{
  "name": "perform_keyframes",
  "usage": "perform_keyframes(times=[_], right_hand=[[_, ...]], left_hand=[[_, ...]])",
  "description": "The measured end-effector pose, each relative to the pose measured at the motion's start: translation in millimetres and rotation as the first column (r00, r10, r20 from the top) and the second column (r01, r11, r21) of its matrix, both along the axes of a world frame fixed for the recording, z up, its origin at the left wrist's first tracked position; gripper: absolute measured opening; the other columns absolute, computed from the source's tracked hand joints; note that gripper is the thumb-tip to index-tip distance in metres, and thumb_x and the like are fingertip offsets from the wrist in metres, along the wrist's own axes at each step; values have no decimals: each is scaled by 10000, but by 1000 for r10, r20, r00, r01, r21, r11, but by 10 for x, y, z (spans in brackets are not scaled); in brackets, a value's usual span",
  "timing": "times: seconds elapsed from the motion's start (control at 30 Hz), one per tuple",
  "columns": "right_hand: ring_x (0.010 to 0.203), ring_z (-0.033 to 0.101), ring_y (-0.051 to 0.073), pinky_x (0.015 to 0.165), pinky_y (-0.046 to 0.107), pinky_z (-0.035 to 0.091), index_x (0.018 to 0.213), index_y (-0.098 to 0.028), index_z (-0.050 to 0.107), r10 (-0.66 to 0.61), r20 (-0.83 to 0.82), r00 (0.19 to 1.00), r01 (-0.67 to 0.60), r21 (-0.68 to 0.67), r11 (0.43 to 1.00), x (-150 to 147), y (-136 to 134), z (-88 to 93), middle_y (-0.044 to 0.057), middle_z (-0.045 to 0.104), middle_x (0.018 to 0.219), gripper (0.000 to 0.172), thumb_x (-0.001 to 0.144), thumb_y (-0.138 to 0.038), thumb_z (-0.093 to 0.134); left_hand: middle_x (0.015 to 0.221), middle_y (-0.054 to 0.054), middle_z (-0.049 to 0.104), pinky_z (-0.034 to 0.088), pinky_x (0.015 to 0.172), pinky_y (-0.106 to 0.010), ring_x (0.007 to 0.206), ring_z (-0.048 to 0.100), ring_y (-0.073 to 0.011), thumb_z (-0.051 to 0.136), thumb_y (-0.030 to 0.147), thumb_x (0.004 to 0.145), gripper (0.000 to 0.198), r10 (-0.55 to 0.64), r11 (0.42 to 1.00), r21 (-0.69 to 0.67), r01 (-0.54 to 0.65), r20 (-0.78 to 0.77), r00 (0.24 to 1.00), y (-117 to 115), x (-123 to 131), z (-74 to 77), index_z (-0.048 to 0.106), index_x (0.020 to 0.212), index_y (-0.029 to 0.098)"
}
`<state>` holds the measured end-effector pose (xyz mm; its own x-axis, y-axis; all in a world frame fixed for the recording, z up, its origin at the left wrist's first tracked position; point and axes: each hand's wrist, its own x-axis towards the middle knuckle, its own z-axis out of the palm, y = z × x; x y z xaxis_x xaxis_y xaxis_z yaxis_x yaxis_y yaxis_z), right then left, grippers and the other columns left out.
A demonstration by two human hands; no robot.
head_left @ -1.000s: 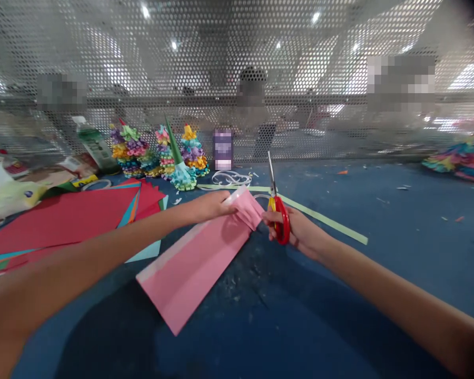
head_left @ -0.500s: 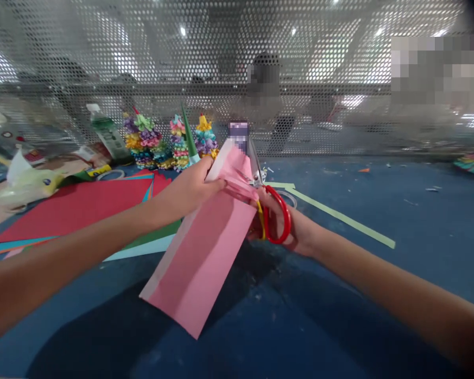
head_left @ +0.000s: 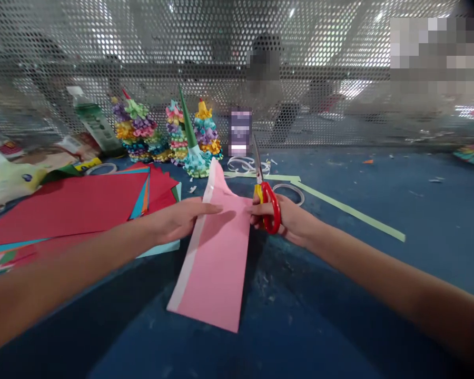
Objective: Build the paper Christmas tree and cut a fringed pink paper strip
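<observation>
Head view, left hand [head_left: 177, 221], fingers together on folded pink paper [head_left: 215, 268], right hand [head_left: 288, 218] clamped on red-handled scissors [head_left: 271, 208]

**Bright glare above, dim table below**

White ceiling lights [head_left: 292, 11] glare through a perforated metal screen [head_left: 332, 31], while a dark blue work table [head_left: 332, 326] lies dim under broad shadows. The edges bow with wide-lens distortion, the far background is soft, and square pixelated patches [head_left: 436, 45] hide details.

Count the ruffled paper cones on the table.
4: a wide one at left, a narrow one beside it, a yellow-topped one at right, and a green-tipped one in front.
</observation>
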<state>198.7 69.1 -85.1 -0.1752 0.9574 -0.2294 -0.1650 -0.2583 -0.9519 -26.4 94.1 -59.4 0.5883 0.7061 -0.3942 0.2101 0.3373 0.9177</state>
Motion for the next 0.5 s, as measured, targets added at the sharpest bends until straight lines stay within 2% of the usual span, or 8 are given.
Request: perform_keyframes(times=[0.07, 0.13, 0.2, 0.23, 0.3, 0.37, 0.43, 0.5], right_hand=[[548, 638, 107, 564, 227, 568, 760, -208, 506, -22, 3, 1000, 22, 14, 1000, -5, 1, -34, -41, 633, 600, 294, 657, -177, 779], [564, 651, 118, 586, 246, 581, 779, -207, 512, -14, 21, 1000, 14, 23, 1000, 0, 11, -67, -33, 639, 619, 283, 683, -221, 777], [563, 651, 127, 541, 242, 570, 810, -197, 535, 32, 55, 998, -33, 26, 999, 36, 34, -74, -9, 658, 653, 267, 729, -306, 766], [539, 637, 124, 497, 235, 553, 821, -192, 549, 66, 77, 995, -68, 29, 997, 71, 49, -64, 3, 667, 671, 264, 763, -362, 741], [458, 587, 107, 419, 222, 508, 807, -186, 573, 147, 133, 980, -153, 39, 987, 182, 78, -19, 11, 670, 666, 291, 830, -462, 661], [393, 546, 94, 383, 207, 469, 729, -182, 587, 231, 208, 950, -245, 44, 969, 345, 97, 42, 2, 648, 600, 314, 827, -469, 669], [410, 570, 93, 395, 178, 454, 648, -170, 602, 301, 288, 909, -322, 30, 946, 553, 99, 93, -3, 636, 563, 263, 701, -315, 815], [469, 608, 108, 436, 183, 474, 669, -162, 651, 277, 331, 902, -309, 46, 950, 798, 89, 124, 21, 671, 622, 194, 652, -207, 839]], left_hand=[[1156, -121, 725, 576, 771, -352, 990, 699, -285, 732, 450, 776, 433, 80, 997, -18, -81, -49, 996, -117, 4, -81, 687, 1107, 174], [1047, -87, 752, 562, 652, -311, 879, 711, -269, 755, 470, 743, 423, 215, 972, 132, -196, -147, 966, -227, 26, -144, 689, 1049, 187], [939, -54, 759, 529, 585, -282, 797, 706, -250, 762, 456, 731, 375, 335, 920, 282, -271, -209, 919, -299, 45, -183, 690, 988, 192], [895, -43, 757, 516, 567, -275, 762, 701, -241, 759, 445, 735, 351, 364, 906, 309, -290, -219, 905, -317, 47, -197, 688, 966, 192], [838, -34, 750, 503, 553, -273, 712, 692, -228, 747, 436, 747, 321, 377, 908, 277, -314, -213, 902, -317, 27, -219, 684, 942, 189], [828, -39, 744, 506, 569, -281, 704, 687, -226, 762, 444, 730, 334, 389, 908, 246, -339, -195, 900, -287, -20, -242, 682, 923, 183], [837, -43, 738, 515, 604, -291, 723, 686, -226, 788, 455, 701, 364, 393, 909, 217, -356, -161, 906, -251, -78, -269, 682, 916, 181], [814, -35, 723, 513, 617, -291, 708, 678, -215, 797, 460, 697, 367, 370, 923, 162, -350, -118, 921, -231, -125, -297, 678, 906, 182]])
